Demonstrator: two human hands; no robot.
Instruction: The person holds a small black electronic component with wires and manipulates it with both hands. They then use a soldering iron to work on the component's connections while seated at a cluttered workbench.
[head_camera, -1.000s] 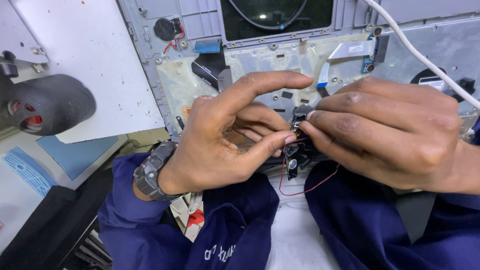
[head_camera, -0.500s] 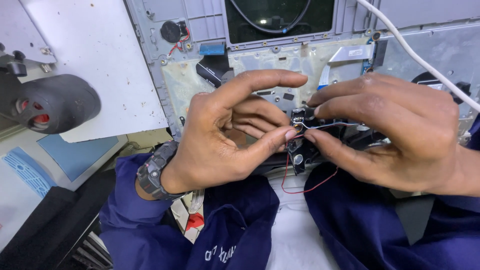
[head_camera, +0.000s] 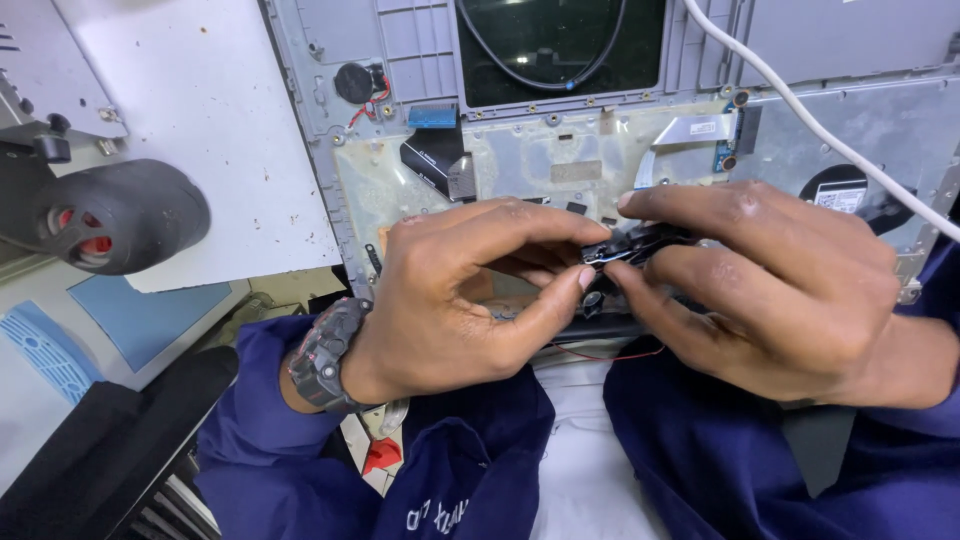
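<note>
A single head-worn view looks steeply down and slightly forward from above the person's lap. It sits close: the left hand (head_camera: 455, 290) and right hand (head_camera: 770, 290) fill the middle of the frame, meeting on a small black part (head_camera: 635, 245) just right of centre. Dark blue sleeves (head_camera: 700, 450) and the lap take up the lower edge, nearest the lens. The opened grey laptop chassis (head_camera: 560, 150) spans the upper half, farther off, with its top cut by the frame edge. A white cable (head_camera: 800, 110) crosses the upper right corner. The surface (head_camera: 150, 320) and a black rounded tool (head_camera: 120, 215) lie at the left edge. No second view overlaps this one.
</note>
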